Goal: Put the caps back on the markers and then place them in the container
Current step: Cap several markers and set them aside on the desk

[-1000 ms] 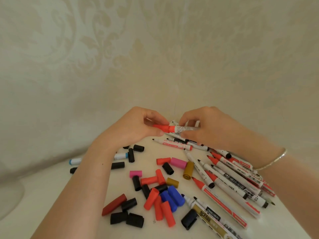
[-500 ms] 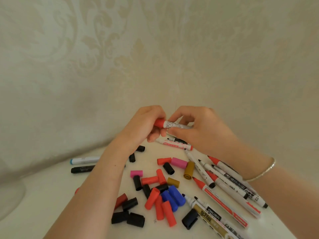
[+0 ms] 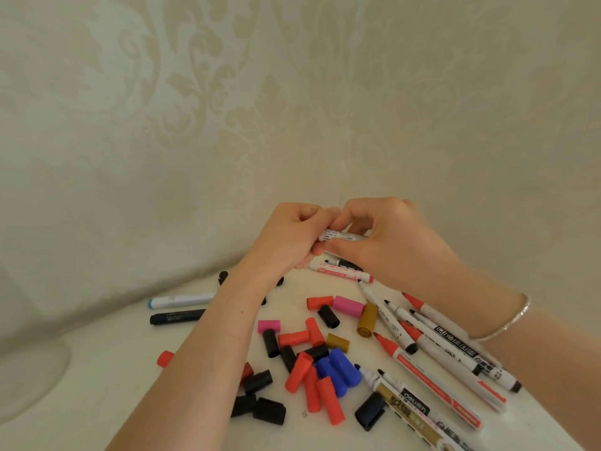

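1. Edges and room: The two hands met above the far part of the white table [image 3: 97, 402], close to the corner where two patterned walls [image 3: 162, 125] joined. Bare table lay to the left of the grip, toward a rounded clear base [image 3: 29, 379] at the left edge. Below and to the right of the grip the table was crowded.

2. Grip, left hand [image 3: 286, 242]: fingers curled round the left end of a white marker [image 3: 338, 236]. Whether a cap sat inside that fist could not be told.

3. Grip, right hand [image 3: 390, 242]: fingers and thumb pinched the same marker at its right part. The marker lay level between both hands, clear of the table. A bangle [image 3: 507, 323] circled the right wrist.

4. Just under the grip: a white marker with red print [image 3: 344, 274] and a black-tipped marker [image 3: 341, 264], both flat on the table.

5. Lower right of the grip: a fan of uncapped markers [image 3: 439, 340], red and black tips pointing toward the hands.

6. Directly below the grip: loose caps [image 3: 312, 359] in red, black, blue, pink and gold, several touching.

7. Left of the grip, beyond the left forearm: a white marker with a blue end [image 3: 179, 301] and a black marker [image 3: 177, 317], side by side.
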A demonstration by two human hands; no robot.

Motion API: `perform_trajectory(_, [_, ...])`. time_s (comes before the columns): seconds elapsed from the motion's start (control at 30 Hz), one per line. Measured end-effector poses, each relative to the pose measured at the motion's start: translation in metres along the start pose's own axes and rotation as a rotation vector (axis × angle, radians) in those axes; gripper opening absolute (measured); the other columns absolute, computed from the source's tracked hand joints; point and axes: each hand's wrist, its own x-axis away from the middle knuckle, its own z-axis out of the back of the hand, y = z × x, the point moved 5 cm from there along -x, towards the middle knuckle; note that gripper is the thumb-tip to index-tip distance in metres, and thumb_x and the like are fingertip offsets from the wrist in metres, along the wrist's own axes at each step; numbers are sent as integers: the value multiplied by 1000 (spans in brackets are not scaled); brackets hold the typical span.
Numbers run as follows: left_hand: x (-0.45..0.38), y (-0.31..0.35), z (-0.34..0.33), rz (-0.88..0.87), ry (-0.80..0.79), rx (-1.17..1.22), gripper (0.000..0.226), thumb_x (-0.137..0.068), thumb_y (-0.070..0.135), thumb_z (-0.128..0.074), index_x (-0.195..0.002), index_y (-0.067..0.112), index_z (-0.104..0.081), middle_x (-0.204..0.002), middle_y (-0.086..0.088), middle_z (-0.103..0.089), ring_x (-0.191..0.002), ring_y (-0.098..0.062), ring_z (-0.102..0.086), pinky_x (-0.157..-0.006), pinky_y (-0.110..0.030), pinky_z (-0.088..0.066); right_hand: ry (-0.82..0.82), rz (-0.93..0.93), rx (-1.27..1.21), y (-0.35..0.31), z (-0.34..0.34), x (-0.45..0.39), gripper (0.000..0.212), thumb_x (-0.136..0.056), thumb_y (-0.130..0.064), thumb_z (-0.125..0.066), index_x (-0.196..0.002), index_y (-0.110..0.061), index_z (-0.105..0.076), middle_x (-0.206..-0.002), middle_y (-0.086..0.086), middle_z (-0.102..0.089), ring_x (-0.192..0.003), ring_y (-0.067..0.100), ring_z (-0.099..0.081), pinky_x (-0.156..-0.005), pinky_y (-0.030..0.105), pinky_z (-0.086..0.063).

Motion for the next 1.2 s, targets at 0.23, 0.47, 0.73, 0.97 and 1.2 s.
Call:
perform_trajectory(0.23, [13,-18,16,162,-436,-187,26,-83,39,-61,-94,19,-74,-81,-1,-72,-71,-8,-60,-72,-21,-52,-232,-54,82,18,-10,7,37,-74,-45,-74,-100,-26,-53,-81,-3,-64,-68,15,-59,-66,33,-51])
perform_trajectory(0.47, [25,-48,101,373,-313,-578,11,-80,21,-75,-88,25,-79,-84,2,-75,-75,-1,-63,-72,-17,-49,-793,-359,617,45,-15,43,25,-85,-37,-64,-84,-15,-51,-80,1,-62,-73,13,-61,-69,24,-51])
perform_trajectory(0.73, [21,-71,124,618,-177,-975,20,-69,19,-82,-86,12,-73,-78,1,-68,-74,-13,-62,-71,-23,-48,-1009,-520,707,57,-34,65,41,-89,-20,-62,-120,-6,-40,-71,4,-61,-69,18,-61,-62,22,-48])
perform_trajectory(0.97, [9,-72,108,551,-144,-1075,27,-71,14,-81,-96,8,-71,-103,-6,-69,-101,-25,-63,-88,-30,-50,-990,-520,671,67,-43,63,52,-88,-10,-59,-133,-8,-32,-82,3,-56,-66,18,-61,-52,19,-44])
perform_trajectory(1.2, [-9,-53,38,193,-222,-754,13,-80,12,-72,-90,22,-74,-86,9,-69,-87,-9,-64,-81,-23,-49,-816,-439,515,60,-12,35,22,-87,-28,-58,-77,-9,-58,-63,0,-61,-53,11,-53,-55,20,-45])
